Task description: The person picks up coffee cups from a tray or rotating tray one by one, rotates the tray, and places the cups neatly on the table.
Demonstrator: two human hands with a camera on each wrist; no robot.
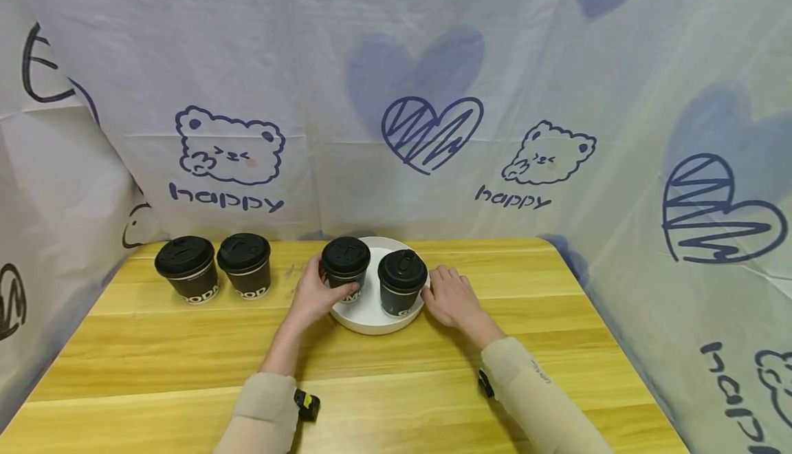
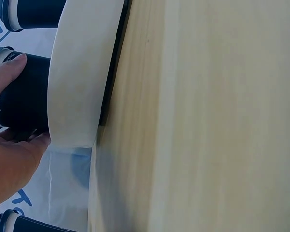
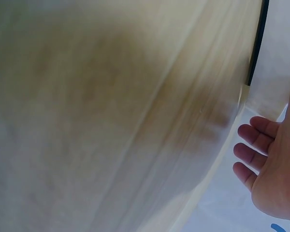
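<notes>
My left hand (image 1: 314, 294) grips a black paper coffee cup (image 1: 345, 258) with a black lid, thumb on the near side and fingers behind it. That cup stands upright at the left side of a round white tray (image 1: 370, 321), which has a thin dark base (image 2: 109, 92) under it in the left wrist view. A second lidded coffee cup (image 1: 401, 276) stands on the tray's right part. My right hand (image 1: 454, 299) rests at the tray's right rim, palm down. In the right wrist view its fingers (image 3: 251, 157) are spread a little and loosely bent, with no cup in them.
Two more lidded black coffee cups, one at the far left (image 1: 188, 268) and one beside it (image 1: 246, 265), stand near the back of the wooden table (image 1: 396, 399). A patterned white cloth (image 1: 322, 96) hangs close behind the table's back edge.
</notes>
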